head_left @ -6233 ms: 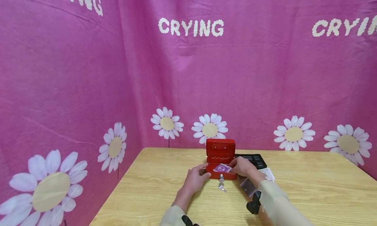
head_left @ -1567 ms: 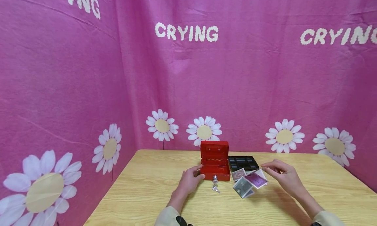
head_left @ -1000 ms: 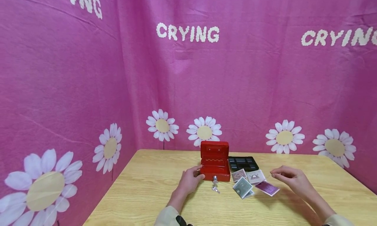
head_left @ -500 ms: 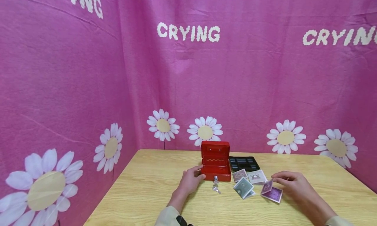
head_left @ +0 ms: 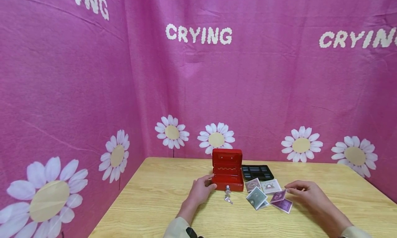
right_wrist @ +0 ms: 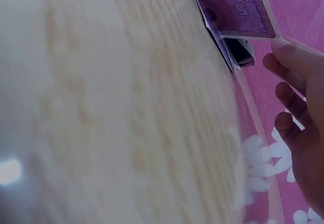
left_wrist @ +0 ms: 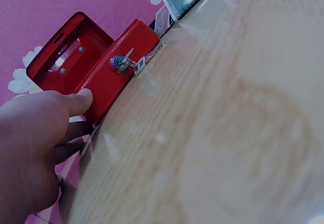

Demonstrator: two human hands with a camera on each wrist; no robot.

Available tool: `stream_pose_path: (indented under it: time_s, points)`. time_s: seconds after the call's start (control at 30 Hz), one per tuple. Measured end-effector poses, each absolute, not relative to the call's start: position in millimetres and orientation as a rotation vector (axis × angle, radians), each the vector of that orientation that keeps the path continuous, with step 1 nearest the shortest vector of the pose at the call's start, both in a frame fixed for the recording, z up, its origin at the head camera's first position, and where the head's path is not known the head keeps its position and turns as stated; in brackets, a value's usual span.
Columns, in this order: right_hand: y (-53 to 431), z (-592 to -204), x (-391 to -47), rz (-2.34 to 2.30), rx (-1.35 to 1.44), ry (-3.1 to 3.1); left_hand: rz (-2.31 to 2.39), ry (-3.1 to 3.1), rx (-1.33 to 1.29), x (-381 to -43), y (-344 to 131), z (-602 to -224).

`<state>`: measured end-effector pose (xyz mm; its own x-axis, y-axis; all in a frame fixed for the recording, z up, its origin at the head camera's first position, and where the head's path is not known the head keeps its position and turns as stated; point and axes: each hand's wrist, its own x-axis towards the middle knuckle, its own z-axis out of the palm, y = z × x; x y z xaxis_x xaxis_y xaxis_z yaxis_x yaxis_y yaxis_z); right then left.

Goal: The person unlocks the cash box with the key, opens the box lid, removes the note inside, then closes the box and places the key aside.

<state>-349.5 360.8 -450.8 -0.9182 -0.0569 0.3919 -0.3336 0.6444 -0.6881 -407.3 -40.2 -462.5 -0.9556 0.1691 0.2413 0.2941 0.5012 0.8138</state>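
Note:
A red cash box stands with its lid raised and its inside bare. My left hand holds the box at its left front corner; in the left wrist view the thumb lies on the red front and the fingers go behind. Keys hang from the front lock. My right hand pinches a corner of a folded purple play banknote marked 5. One half of that note tilts up, the other lies low over the table. Left of it are a green note, a pale note and a brownish note.
A black compartment tray stands right of the box, behind the notes. The wooden table runs up to a pink curtain with printed flowers at the back and left.
My right hand has taken the purple banknote out of the box, carried it right past the other notes, and lowered it toward the table. Lately it shifted slightly left. My left hand stays at the box.

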Motion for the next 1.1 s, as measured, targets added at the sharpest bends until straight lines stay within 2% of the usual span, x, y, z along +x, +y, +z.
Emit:
stream_pose_path:
  time_s: [0.3, 0.63, 1.1]
  points:
    - [361.8, -444.5, -350.5, 1.107, 0.301, -2.528, -1.444, -2.591, -0.439, -408.6, -41.6, -460.7]
    - [347.2, -431.2, -354.2, 1.005, 0.448, -2.463, -1.458, -2.596, -0.421, -407.5, -42.5, -459.5]
    - [324.6, -418.9, -370.4, 0.933, 0.378, -2.543, -1.463, -2.593, -0.419, -406.6, -41.7, -460.7]
